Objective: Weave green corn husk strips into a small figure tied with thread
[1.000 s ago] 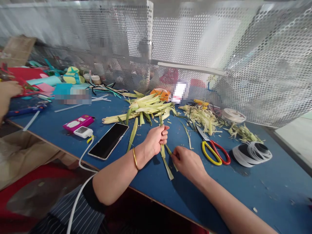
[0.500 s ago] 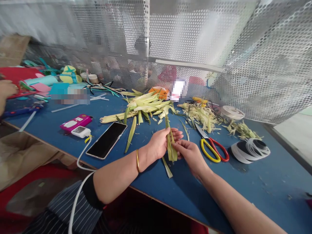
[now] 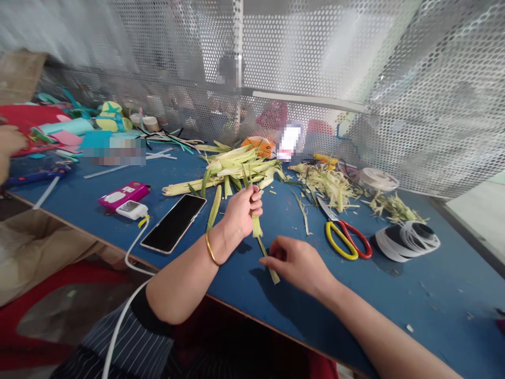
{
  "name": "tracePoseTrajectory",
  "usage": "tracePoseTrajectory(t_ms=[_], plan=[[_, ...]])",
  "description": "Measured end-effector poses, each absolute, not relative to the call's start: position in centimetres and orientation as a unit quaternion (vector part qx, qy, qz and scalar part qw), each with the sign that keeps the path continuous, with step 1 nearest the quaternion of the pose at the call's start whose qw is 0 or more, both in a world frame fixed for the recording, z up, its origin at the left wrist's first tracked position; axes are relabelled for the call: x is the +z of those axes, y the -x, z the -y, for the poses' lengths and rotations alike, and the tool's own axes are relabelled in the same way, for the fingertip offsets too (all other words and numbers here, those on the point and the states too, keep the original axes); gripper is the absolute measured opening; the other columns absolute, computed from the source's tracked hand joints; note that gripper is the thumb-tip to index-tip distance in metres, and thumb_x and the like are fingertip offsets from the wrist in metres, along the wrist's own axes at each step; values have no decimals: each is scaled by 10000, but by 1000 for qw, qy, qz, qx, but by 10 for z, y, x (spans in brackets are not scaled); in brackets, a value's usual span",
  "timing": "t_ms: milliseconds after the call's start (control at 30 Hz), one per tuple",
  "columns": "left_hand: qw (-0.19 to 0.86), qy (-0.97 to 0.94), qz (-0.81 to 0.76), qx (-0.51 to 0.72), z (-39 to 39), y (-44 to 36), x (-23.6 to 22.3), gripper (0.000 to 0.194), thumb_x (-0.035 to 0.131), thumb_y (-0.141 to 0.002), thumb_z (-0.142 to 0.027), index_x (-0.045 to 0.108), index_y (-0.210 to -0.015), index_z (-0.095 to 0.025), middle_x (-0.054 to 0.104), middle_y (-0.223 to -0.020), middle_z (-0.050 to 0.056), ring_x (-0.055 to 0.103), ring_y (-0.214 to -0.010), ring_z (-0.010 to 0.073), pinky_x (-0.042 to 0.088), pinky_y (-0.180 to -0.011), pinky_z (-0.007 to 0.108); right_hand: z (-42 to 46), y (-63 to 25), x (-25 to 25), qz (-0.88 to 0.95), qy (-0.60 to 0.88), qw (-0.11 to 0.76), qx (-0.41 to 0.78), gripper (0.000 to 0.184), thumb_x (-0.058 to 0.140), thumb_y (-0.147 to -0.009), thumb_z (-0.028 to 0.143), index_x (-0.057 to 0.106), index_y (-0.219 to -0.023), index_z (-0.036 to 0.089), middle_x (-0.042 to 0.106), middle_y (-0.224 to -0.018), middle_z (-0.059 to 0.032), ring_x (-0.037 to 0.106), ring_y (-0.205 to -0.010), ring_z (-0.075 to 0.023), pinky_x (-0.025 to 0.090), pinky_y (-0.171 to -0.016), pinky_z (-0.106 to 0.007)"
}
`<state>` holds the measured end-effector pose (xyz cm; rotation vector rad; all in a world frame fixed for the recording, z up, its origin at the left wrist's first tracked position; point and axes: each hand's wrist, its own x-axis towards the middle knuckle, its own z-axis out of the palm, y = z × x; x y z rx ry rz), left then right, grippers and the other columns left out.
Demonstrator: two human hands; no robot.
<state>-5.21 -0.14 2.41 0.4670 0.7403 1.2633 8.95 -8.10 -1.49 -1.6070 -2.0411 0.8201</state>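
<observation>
My left hand [image 3: 243, 210] is closed around a green corn husk strip [image 3: 256, 226], whose lower end sticks out beneath the fist. My right hand [image 3: 295, 263] hovers low over the table, its fingers curled and the thumb apart from them. Behind that thumb a narrow husk strip [image 3: 274, 276] lies on the blue tabletop, partly hidden; I see no grip on it. Just past my left hand spreads a pile of corn husks [image 3: 232, 166]. Scissors with one yellow and one red handle [image 3: 343, 239] rest to the right of my right hand.
A black phone [image 3: 173, 223] and a magenta device [image 3: 124, 196] with a white cable lie left. Shredded husk [image 3: 329, 184], a tape roll [image 3: 379, 180] and a wound white cord [image 3: 406, 241] are right. Another person's hand [image 3: 11, 145] shows at far left, near coloured pieces.
My left hand has closed around the husk strip and shifted left. My right hand has come off that strip and moved down toward the table's front edge.
</observation>
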Motion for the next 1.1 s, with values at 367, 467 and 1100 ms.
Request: tracePoseTrajectory(t_ms=[367,467,1100], plan=[[691,-232,-387,565,4,46,15,236,464,-963,-191,587,-778,-111,383,-543,-66,327,-375,23,233,-364,151,68,-104,-12,593,604,424,322,285,559,-834,423,512,-650,210,466,-532,50,394,-511,-112,295,-501,-238],[680,-236,-429,546,9,37,13,258,428,-970,-189,589,-785,-109,560,-614,14,548,-491,87,430,-463,193,68,-104,-12,571,576,483,331,304,571,-832,466,528,-681,205,441,-547,54,372,-519,-108,292,-490,-238],[786,-232,-317,477,16,31,13,219,435,-971,-187,550,-795,-127,366,-551,-68,339,-414,42,341,-441,189,64,-121,3,624,559,429,339,299,611,-812,471,575,-691,200,491,-561,45,428,-548,-114,337,-530,-245]])
